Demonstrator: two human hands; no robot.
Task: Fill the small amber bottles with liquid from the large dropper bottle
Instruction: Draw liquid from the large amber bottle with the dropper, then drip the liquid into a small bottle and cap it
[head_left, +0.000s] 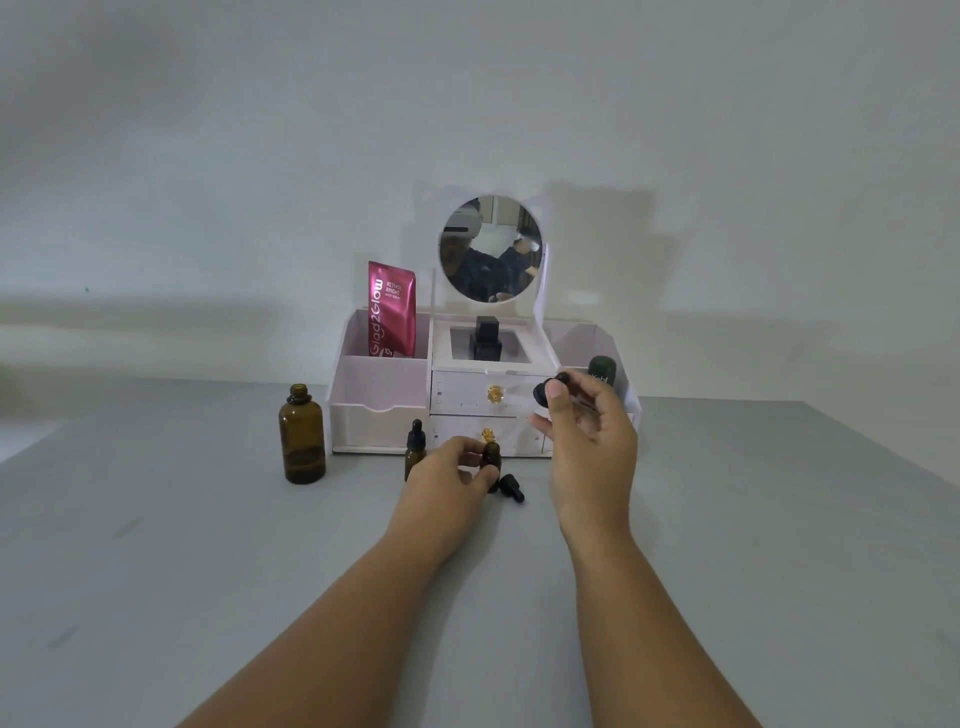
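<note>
The large amber bottle stands uncapped on the grey table, left of the organiser. My left hand grips a small open amber bottle standing on the table. Behind that hand stands a second small amber bottle with its black dropper cap on. A small black dropper cap lies on the table just right of the held bottle. My right hand is raised above and to the right, pinching the large black dropper cap; its glass pipette is hard to make out.
A white cosmetic organiser with a round mirror and two drawers stands against the wall. It holds a pink sachet, a black bottle and a dark green tube.
</note>
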